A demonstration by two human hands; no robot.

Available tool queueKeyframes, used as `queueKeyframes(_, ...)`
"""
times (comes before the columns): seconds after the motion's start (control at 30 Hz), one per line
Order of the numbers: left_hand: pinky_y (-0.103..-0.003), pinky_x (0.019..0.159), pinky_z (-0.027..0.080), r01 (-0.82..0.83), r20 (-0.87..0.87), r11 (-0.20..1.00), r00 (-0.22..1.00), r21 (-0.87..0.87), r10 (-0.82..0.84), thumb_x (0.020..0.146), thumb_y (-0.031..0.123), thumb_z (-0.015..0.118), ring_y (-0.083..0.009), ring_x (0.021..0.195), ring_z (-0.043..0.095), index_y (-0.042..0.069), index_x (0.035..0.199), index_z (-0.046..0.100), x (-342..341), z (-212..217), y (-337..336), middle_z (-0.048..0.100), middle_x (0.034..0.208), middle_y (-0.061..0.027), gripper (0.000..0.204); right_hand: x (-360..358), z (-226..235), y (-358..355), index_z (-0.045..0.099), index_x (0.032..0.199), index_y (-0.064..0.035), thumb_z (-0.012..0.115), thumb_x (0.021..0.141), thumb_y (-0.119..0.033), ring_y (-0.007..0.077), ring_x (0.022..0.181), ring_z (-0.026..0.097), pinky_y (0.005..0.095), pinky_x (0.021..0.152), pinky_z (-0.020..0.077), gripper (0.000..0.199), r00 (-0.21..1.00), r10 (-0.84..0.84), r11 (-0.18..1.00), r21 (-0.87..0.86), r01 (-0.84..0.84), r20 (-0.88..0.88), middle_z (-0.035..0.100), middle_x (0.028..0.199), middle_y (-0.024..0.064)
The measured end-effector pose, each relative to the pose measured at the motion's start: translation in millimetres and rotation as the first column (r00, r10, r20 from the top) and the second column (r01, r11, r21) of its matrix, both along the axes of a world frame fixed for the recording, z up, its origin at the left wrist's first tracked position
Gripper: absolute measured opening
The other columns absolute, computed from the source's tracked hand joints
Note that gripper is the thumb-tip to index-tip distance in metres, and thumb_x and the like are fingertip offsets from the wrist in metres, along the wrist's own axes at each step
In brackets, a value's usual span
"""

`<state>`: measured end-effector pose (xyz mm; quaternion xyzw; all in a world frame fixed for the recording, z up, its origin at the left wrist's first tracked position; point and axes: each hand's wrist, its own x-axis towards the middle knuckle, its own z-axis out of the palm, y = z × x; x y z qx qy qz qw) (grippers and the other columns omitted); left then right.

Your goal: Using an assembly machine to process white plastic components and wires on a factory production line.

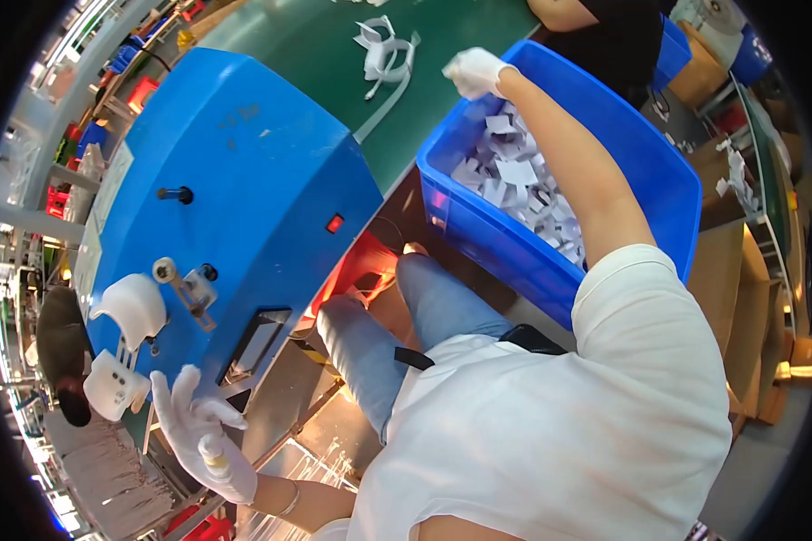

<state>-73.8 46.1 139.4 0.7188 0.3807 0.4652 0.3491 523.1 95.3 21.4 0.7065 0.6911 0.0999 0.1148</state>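
Note:
My left hand (203, 435), in a white glove with a band of tape on one finger, has its fingers spread and holds nothing. It is beside a blue machine (244, 135), close to a white plate-like part (115, 386) and a white curved part (135, 309) on its front. My gloved right hand (475, 74) is closed above the far left rim of a large blue bin (505, 242). What its fingers hold, if anything, is hidden. Inside the bin lies a heap of small white pieces (517, 173).
Curled white strips (388, 61) lie on the green tabletop (289, 32) behind the machine. A red stool (356, 269) stands under the machine's edge by my knees. Cardboard boxes (738, 302) are at the right. Another person (609, 45) is beyond the bin.

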Motion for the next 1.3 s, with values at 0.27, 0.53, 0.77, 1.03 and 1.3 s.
queueKeyframes(0.27, -0.020, 0.054, 0.042, 0.012, 0.081, 0.994, 0.997, -0.111, -0.003, 0.076, 0.053, 0.069, -0.0105, 0.056, 0.053, -0.007, 0.137, 0.035, 13.1, -6.9, 4.5, 0.060, 0.113, -0.0189, 0.092, -29.0, -173.6, -134.8, 0.066, 0.112, -0.0141, 0.057, 0.080, -0.022, 0.0341, 0.101, 0.063, 0.0436, 0.088, 0.0481, 0.034, 0.574, -0.748, 0.646, -0.169, 0.744, -0.334, 0.065, 0.106, 0.0195)
queueKeyframes(0.53, -0.022, 0.058, 0.042, -0.010, 0.060, 0.996, 0.998, -0.085, 0.015, 0.081, 0.043, 0.068, -0.0118, 0.057, 0.053, -0.004, 0.132, 0.046, 4.2, -4.4, -4.3, 0.063, 0.105, -0.0164, 0.073, 1.8, -160.8, -165.6, 0.068, 0.097, -0.0072, 0.059, 0.079, -0.019, 0.0335, 0.095, 0.065, 0.0422, 0.082, 0.0508, 0.023, 0.359, -0.842, 0.442, -0.132, 0.887, -0.403, 0.066, 0.100, 0.0198)
queueKeyframes(0.77, -0.023, 0.059, 0.046, 0.173, 0.148, 0.973, 0.978, -0.154, -0.150, 0.083, 0.037, 0.068, -0.0129, 0.061, 0.057, -0.006, 0.124, 0.052, 27.5, -10.5, -5.6, 0.066, 0.098, -0.0171, 0.061, 46.7, -75.0, -205.4, 0.066, 0.081, -0.0047, 0.060, 0.074, 0.000, 0.0158, 0.074, 0.062, 0.0272, 0.071, 0.0482, 0.010, 0.307, -0.283, 0.480, 0.143, 0.866, -0.909, 0.067, 0.080, 0.0072)
queueKeyframes(1.03, -0.030, 0.079, 0.050, 0.485, 0.021, 0.866, 0.873, -0.119, -0.487, 0.086, 0.017, 0.065, -0.0183, 0.087, 0.063, -0.007, 0.104, 0.065, 91.0, 0.2, -7.9, 0.066, 0.102, -0.0149, 0.029, -66.0, 34.4, -163.5, 0.055, 0.080, -0.0009, 0.068, 0.075, -0.007, 0.0315, 0.099, 0.060, 0.0440, 0.090, 0.0506, 0.016, -0.460, 0.452, 0.852, 0.216, 0.477, -0.764, 0.061, 0.096, 0.0173)
queueKeyframes(1.3, -0.026, 0.086, 0.049, 0.557, 0.144, 0.787, 0.830, -0.265, -0.539, 0.088, 0.002, 0.061, -0.0137, 0.094, 0.062, -0.003, 0.111, 0.063, 125.1, -27.6, -0.9, 0.066, 0.105, -0.0089, 0.023, -65.5, 2.2, -92.2, 0.057, 0.080, -0.0012, 0.058, 0.082, 0.006, 0.0272, 0.087, 0.065, 0.0303, 0.079, 0.0539, 0.007, -0.552, 0.320, 0.854, -0.018, 0.521, -0.770, 0.063, 0.088, 0.0158)
